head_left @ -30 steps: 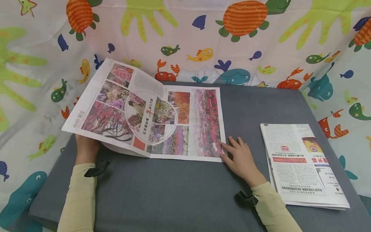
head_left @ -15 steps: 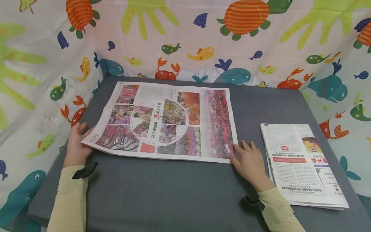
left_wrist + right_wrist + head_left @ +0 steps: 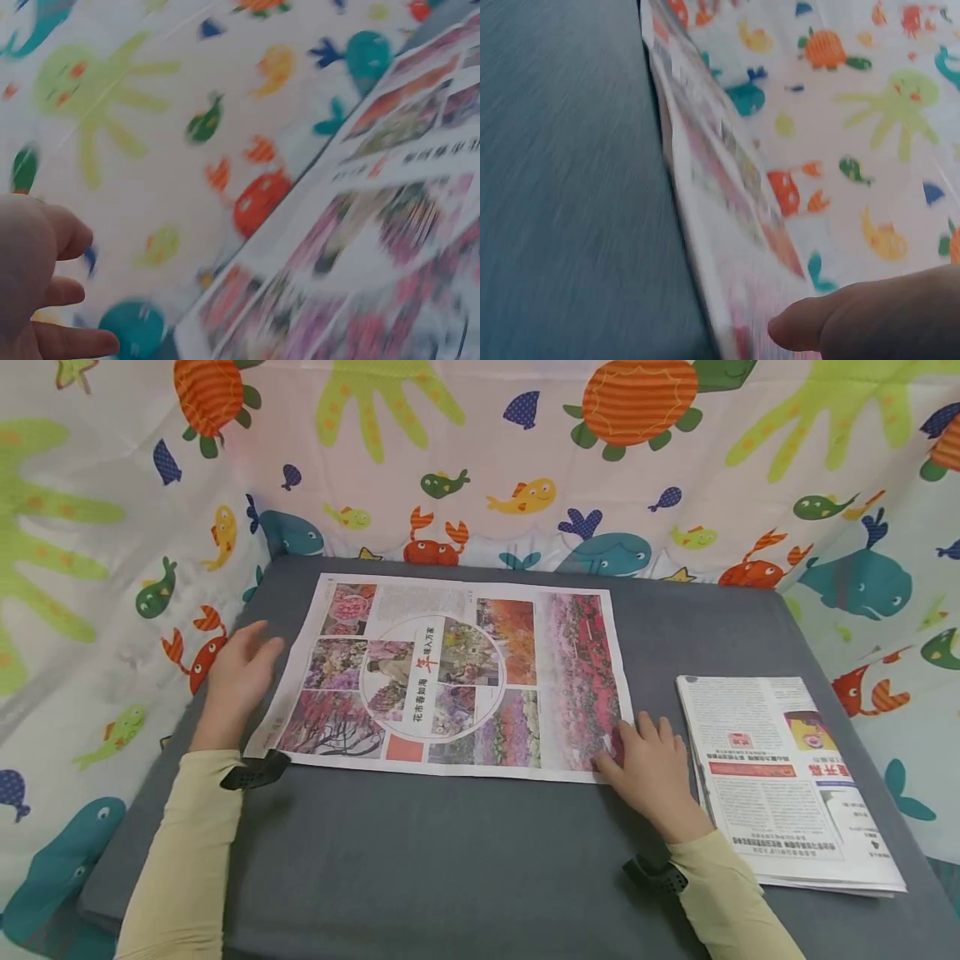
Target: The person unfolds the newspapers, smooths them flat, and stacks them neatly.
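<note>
An opened newspaper point(image 3: 570, 685) with flower photos and a big circle at its middle lies flat on a grey-covered table. Just off its left edge is my left hand point(image 3: 243, 681), holding nothing, its fingers extended and apart from the page. In the left wrist view those fingers point(image 3: 71, 341) show at lower left, with the newspaper point(image 3: 375, 247) to their right. At the near right corner my right hand point(image 3: 652, 777) rests with thumb and fingertips on the page's edge. The right wrist view has the thumb point(image 3: 795, 326) over the newspaper's margin point(image 3: 727, 270).
A stack of folded newspapers point(image 3: 780, 777) lies on the right side of the grey table point(image 3: 450, 860). A white cloth point(image 3: 480, 452) printed with sea animals hangs behind and along both sides. Black wrist straps point(image 3: 258, 770) sit on both cuffs.
The newspaper's raised left page has come down flat, and the sheet has shifted right. My left hand has let go of its corner and moved away. The right hand stays at the right corner.
</note>
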`<state>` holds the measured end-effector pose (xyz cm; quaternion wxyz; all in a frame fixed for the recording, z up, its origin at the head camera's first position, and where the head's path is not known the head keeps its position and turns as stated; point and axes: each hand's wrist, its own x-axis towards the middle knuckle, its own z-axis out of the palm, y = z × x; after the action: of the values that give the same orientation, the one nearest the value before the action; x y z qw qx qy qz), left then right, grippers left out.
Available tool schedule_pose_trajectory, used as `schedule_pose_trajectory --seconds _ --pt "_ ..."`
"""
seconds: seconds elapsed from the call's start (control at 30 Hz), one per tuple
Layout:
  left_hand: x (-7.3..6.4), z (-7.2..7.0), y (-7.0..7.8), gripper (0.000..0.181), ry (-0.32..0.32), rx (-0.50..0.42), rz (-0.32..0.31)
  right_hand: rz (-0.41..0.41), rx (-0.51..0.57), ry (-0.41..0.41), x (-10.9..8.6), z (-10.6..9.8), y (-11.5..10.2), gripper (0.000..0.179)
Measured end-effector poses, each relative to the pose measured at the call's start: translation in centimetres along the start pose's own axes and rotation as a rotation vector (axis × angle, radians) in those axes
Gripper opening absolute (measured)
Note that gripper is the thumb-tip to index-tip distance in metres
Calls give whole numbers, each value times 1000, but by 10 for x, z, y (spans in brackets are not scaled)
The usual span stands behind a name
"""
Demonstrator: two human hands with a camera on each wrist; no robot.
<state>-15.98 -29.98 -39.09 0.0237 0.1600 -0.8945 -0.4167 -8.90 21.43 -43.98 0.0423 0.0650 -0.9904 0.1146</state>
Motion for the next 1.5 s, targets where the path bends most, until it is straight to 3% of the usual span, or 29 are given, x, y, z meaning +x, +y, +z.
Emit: schedule_pose_trajectory --seconds 0.07,0.13,0.27,0.4,0.5,0.6,0.87,1.07,1.5 --pt "4 20 27 67 -72 136 151 -26 16 -8 7 -1 -12 60" --pt "7 44 53 70 -187 244 289 -59 29 -25 13 -1 -27 64" --pt "13 100 98 78 -375 469 508 -88 66 -98 20 3 -56 69" --pt "19 151 122 85 -498 629 608 -62 86 -170 20 14 -75 70" --pt "25 180 124 89 -545 711 636 -70 64 -199 17 25 -84 70" --pt "31 199 120 92 -554 773 628 -89 42 -212 13 35 -91 65" --pt "43 218 108 98 -537 787 577 -88 48 -178 7 41 -101 56" --pt "43 219 108 101 -530 739 603 -82 40 -178 7 39 -101 57" --pt "44 225 113 100 -524 732 612 -76 20 -183 8 36 -96 57"
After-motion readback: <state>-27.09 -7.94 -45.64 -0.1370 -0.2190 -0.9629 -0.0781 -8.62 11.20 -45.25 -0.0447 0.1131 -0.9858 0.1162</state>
